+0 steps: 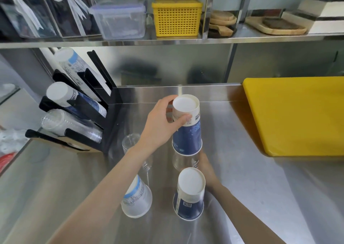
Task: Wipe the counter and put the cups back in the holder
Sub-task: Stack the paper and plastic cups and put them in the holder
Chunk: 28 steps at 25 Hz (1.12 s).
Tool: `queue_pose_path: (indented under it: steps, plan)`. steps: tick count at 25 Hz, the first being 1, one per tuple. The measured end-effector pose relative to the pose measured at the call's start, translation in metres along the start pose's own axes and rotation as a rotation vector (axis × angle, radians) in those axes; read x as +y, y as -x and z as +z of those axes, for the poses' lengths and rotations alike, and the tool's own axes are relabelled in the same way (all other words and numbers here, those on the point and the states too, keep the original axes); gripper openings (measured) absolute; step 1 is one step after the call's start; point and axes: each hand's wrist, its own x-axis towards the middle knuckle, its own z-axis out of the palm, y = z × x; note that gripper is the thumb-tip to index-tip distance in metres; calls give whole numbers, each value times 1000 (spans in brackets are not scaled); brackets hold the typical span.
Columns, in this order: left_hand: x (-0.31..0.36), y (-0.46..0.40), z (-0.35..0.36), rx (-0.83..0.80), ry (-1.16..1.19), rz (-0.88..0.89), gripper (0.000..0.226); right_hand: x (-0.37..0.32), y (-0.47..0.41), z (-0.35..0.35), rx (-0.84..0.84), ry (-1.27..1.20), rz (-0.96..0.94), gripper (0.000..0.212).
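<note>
Two hands at work mid-counter: our left hand (160,124) is clamped around an upturned blue paper cup (187,126), seated on a clear cup (183,160). Our right hand (206,166) sits behind that clear cup; grip we cannot tell. Second blue cup (189,197) and pale printed cup (136,200) stand inverted nearer us on the steel counter (260,187). Black cup holder (78,104) left, yellow board (296,115) right.

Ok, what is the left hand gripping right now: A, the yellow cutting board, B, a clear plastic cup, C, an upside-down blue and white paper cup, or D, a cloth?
C: the left hand has its grip closed around the upside-down blue and white paper cup, white base facing up.
</note>
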Motion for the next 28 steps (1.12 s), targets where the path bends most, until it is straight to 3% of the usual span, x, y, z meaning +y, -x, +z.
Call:
queue_pose_path:
  steps: [6, 9, 13, 16, 19, 24, 28]
  plan:
    - [5, 2, -11, 24, 6, -11, 53, 11, -1, 8, 112, -77, 196, 32]
    - [4, 2, -15, 25, 7, -8, 54, 12, -3, 7, 74, -56, 199, 45]
    - [5, 3, -16, 34, 28, 11, 52, 12, -2, -8, -52, 134, 100, 95]
    - [7, 4, -18, 43, 36, 46, 51, -4, 9, -30, 4, 131, 95, 87]
    - [15, 9, -23, 69, 41, 76, 52, -40, 21, -54, 180, 93, -68, 62]
    - [39, 25, -29, 64, 60, 175, 54, -124, 48, -65, 230, 160, -373, 73]
    - [52, 46, -32, 45, 54, 235, 61, -141, 67, -56, 244, 136, -475, 61]
